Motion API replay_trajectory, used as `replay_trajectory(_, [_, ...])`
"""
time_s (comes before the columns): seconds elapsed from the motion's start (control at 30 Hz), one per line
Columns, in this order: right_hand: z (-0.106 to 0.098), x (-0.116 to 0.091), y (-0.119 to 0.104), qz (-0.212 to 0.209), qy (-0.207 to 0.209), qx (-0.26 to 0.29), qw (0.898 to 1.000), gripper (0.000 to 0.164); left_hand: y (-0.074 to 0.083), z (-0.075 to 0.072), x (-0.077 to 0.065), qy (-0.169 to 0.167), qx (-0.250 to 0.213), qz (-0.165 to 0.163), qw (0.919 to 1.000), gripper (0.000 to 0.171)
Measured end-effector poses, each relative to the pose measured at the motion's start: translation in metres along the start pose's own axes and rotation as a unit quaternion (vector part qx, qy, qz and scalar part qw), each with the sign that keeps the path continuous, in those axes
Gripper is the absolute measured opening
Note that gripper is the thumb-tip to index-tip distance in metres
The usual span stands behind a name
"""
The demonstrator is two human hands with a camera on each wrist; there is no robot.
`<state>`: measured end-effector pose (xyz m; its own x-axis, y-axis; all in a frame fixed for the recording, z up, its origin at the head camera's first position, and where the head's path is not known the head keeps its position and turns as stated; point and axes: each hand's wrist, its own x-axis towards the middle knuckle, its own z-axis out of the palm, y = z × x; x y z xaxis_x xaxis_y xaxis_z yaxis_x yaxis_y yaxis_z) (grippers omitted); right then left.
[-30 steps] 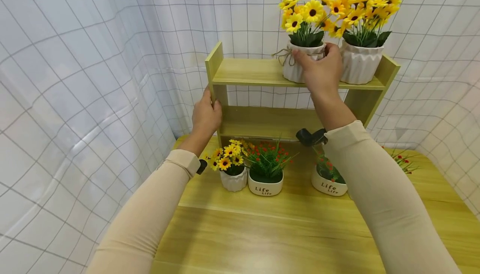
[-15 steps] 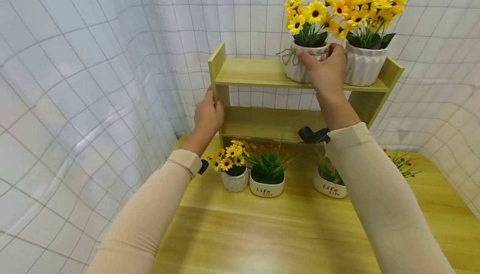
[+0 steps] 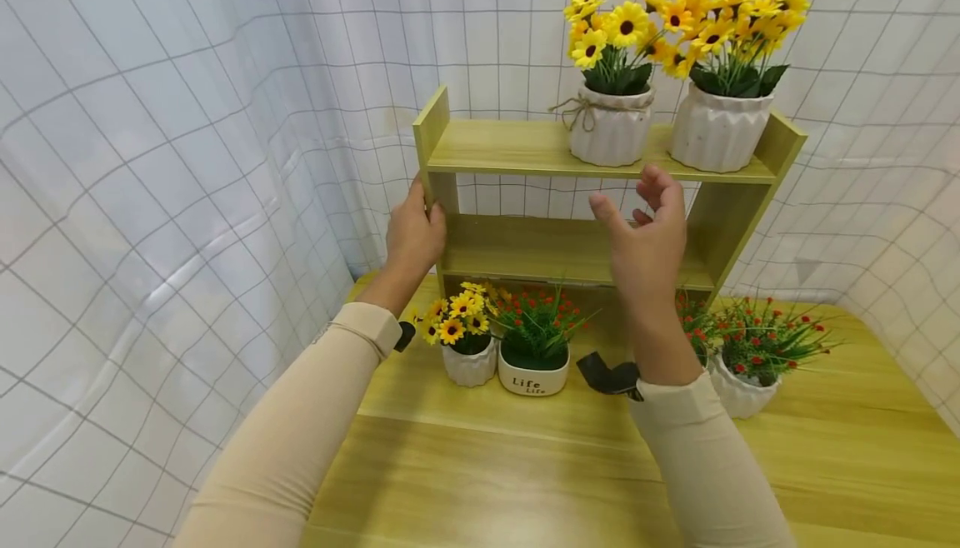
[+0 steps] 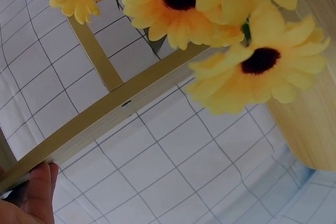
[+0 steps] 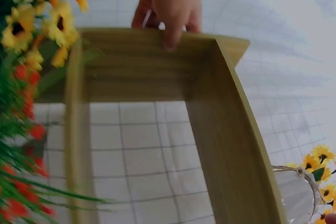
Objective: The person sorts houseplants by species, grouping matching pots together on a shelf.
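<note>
Presently, right hand: holds nothing; its thumb stands well apart from loosely bent fingers, just below the top board.
Left hand: grips the side panel of the shelf unit between thumb and fingers.
Shelf unit: upright, reaching from the left hand's grip across behind the right hand.
Twine-tied pot: upright on the top board, above the right hand's fingertips and apart from them.
Larger white pot: on the same board, above and to the right of the right hand.
Small sunflower pot: on the table, below and right of the left hand.
"Life" planter: beside that pot, below and left of the right hand.
Red-flowered pot: on the table, below and right of the right hand; the plant beside it is partly hidden by the forearm.
Shelf step: probably arranging pots; the twine-tied one looks set down.
Next move: likely calls for lowering the right hand around another pot, clear of stems, while the left steadies the unit.
</note>
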<state>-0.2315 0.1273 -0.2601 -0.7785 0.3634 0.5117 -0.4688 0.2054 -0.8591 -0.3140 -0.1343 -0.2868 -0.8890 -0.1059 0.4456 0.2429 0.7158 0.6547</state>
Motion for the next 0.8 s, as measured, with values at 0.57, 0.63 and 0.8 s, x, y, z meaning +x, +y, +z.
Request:
replay_trajectory(0.57, [0.023,-0.107,0.053,-0.012,-0.083,0.043,0.996,0.062,0.001,-0.001,-0.002,0.007,-0.001,0.011,0.9999,0.046])
replay_trajectory(0.63, [0.029,-0.118,0.058,-0.01,-0.094,0.048,0.994,0.06,0.001,-0.001,-0.002,0.006,0.0,0.011,0.9999,0.046])
replay_trajectory(0.8, [0.047,-0.143,0.069,0.019,-0.12,0.045,0.992,0.057,0.0,0.0,-0.002,0.002,-0.003,0.007,1.0,0.046])
